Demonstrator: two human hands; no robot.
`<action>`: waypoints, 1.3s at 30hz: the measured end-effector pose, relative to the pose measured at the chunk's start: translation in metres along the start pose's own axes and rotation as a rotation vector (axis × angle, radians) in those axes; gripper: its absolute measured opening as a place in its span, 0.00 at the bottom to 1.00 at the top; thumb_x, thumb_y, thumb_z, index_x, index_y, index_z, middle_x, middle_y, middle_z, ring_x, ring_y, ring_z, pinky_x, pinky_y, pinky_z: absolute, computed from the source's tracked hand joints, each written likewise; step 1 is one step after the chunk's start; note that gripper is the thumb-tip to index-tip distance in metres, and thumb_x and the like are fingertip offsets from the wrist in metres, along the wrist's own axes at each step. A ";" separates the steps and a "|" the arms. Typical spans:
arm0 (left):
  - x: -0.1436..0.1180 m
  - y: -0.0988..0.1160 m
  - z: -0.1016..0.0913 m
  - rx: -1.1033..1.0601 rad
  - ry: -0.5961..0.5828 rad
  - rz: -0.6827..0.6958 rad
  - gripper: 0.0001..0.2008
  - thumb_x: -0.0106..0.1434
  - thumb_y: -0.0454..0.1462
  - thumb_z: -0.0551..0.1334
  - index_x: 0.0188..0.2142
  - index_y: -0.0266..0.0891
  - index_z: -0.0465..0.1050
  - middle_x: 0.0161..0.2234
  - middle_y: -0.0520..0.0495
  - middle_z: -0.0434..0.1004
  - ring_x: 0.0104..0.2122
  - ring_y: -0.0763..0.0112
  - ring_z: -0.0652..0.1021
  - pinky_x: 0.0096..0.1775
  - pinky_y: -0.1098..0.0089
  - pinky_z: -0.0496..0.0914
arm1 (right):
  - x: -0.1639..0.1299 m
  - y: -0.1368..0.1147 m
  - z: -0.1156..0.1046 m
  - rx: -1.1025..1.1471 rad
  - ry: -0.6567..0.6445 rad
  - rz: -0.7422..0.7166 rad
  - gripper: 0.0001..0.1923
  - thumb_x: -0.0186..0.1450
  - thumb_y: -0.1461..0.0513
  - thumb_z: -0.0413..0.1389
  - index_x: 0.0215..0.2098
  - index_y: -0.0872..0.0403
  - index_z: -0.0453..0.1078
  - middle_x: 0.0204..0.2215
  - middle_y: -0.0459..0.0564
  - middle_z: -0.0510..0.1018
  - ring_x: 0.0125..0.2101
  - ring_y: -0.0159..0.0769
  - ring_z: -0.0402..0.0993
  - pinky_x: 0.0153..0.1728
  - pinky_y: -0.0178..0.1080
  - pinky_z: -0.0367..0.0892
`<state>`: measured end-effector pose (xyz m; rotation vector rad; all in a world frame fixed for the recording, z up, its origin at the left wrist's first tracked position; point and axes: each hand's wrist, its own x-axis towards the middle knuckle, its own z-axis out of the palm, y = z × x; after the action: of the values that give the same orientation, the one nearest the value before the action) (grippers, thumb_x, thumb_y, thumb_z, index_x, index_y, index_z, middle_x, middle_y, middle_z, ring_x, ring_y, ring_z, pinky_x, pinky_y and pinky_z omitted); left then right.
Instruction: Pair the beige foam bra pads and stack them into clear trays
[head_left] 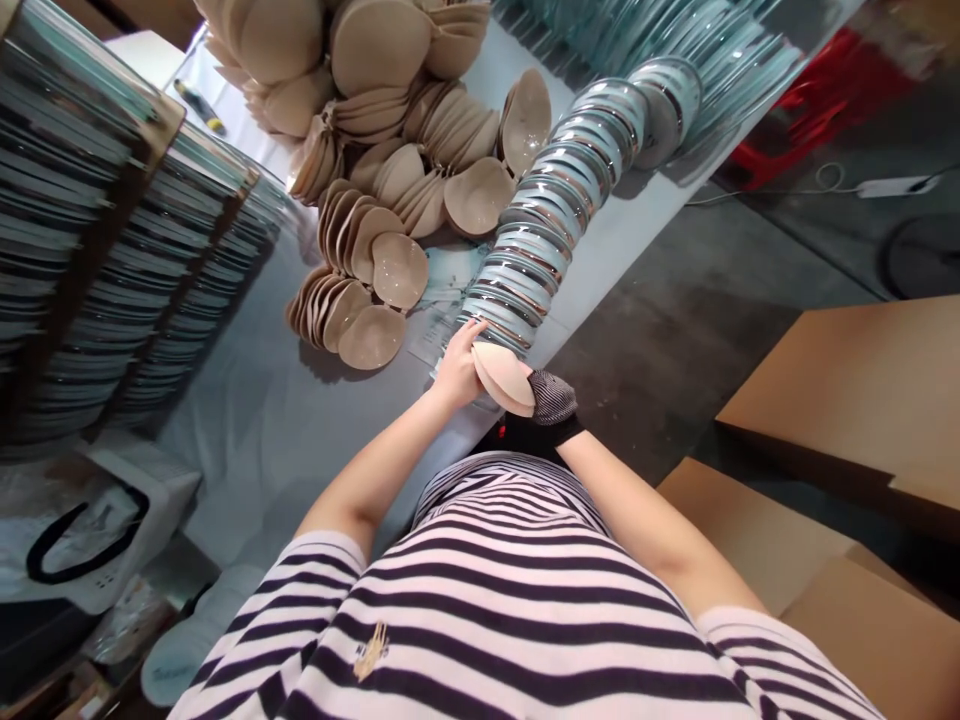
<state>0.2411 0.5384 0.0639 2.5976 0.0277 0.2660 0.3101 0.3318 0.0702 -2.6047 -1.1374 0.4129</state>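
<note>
A pair of beige bra cups (504, 378) is held between my two hands, close in front of my body. My left hand (456, 368) grips their left side, its fingers pointing up toward the near end of a row of round clear plastic cases (525, 250). My right hand (553, 398), covered by dark grey striped fabric, holds the cups from the right; its fingers are mostly hidden behind them. Just left of my hands, nested beige cups (373, 338) lie fanned on the table. A larger heap of beige cups (450, 125) sits farther back.
Stacked clear cases (52, 220) stand in tall columns at the left, and more clear cases (720, 60) fill the far right of the white table (259, 350). Cardboard boxes (847, 400) stand on the floor at right. A white container (142, 500) is at lower left.
</note>
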 end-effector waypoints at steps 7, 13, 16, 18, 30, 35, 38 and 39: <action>-0.012 -0.013 -0.014 -0.021 -0.053 0.079 0.17 0.52 0.40 0.72 0.43 0.43 0.80 0.68 0.39 0.59 0.70 0.43 0.56 0.66 0.45 0.62 | 0.001 0.011 -0.019 -0.122 -0.077 0.010 0.27 0.71 0.56 0.49 0.67 0.53 0.66 0.50 0.59 0.81 0.46 0.46 0.78 0.46 0.38 0.66; -0.024 -0.019 -0.009 -0.116 0.233 0.024 0.03 0.60 0.37 0.64 0.32 0.41 0.76 0.51 0.39 0.75 0.59 0.53 0.73 0.56 0.53 0.73 | -0.010 -0.004 -0.026 -0.151 -0.140 0.025 0.29 0.71 0.54 0.48 0.68 0.54 0.62 0.48 0.61 0.81 0.44 0.47 0.78 0.43 0.40 0.64; -0.022 -0.018 -0.008 -0.162 0.262 -0.036 0.10 0.65 0.36 0.56 0.27 0.41 0.70 0.42 0.42 0.76 0.53 0.59 0.76 0.54 0.57 0.74 | -0.007 -0.022 -0.030 -0.141 -0.156 0.035 0.28 0.71 0.54 0.50 0.66 0.53 0.64 0.45 0.60 0.83 0.42 0.46 0.79 0.41 0.39 0.65; -0.019 -0.015 -0.008 -0.153 0.247 -0.059 0.13 0.67 0.36 0.53 0.26 0.42 0.67 0.40 0.43 0.76 0.48 0.62 0.77 0.51 0.59 0.74 | 0.001 -0.028 -0.029 -0.122 -0.157 0.048 0.25 0.72 0.54 0.49 0.64 0.52 0.67 0.43 0.58 0.83 0.40 0.45 0.80 0.40 0.39 0.65; -0.013 -0.015 -0.012 -0.059 0.074 -0.067 0.26 0.68 0.57 0.53 0.51 0.41 0.72 0.49 0.38 0.73 0.52 0.55 0.72 0.57 0.59 0.67 | 0.046 -0.009 -0.025 -0.137 -0.159 -0.072 0.23 0.74 0.56 0.44 0.59 0.58 0.71 0.47 0.64 0.81 0.47 0.49 0.77 0.46 0.43 0.64; -0.011 -0.018 -0.009 -0.036 0.056 -0.150 0.43 0.56 0.63 0.64 0.61 0.39 0.65 0.61 0.32 0.64 0.62 0.48 0.66 0.62 0.54 0.64 | 0.043 -0.003 -0.032 -0.117 -0.142 -0.020 0.23 0.73 0.55 0.47 0.56 0.60 0.72 0.45 0.66 0.81 0.46 0.49 0.78 0.44 0.42 0.64; -0.008 -0.018 -0.008 -0.055 -0.008 -0.167 0.55 0.51 0.63 0.68 0.69 0.38 0.54 0.69 0.29 0.53 0.67 0.44 0.60 0.63 0.52 0.64 | 0.033 0.001 -0.030 -0.089 -0.160 0.013 0.23 0.72 0.53 0.50 0.59 0.56 0.72 0.46 0.63 0.82 0.44 0.48 0.79 0.43 0.40 0.66; -0.008 -0.018 -0.007 -0.057 -0.045 -0.154 0.56 0.50 0.62 0.69 0.69 0.38 0.52 0.70 0.29 0.51 0.68 0.43 0.60 0.62 0.52 0.65 | 0.031 0.002 -0.027 -0.086 -0.170 0.010 0.24 0.72 0.54 0.50 0.61 0.55 0.70 0.47 0.62 0.82 0.45 0.48 0.79 0.43 0.40 0.66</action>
<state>0.2328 0.5572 0.0596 2.5275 0.1996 0.1498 0.3413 0.3503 0.0900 -2.6929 -1.2213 0.6113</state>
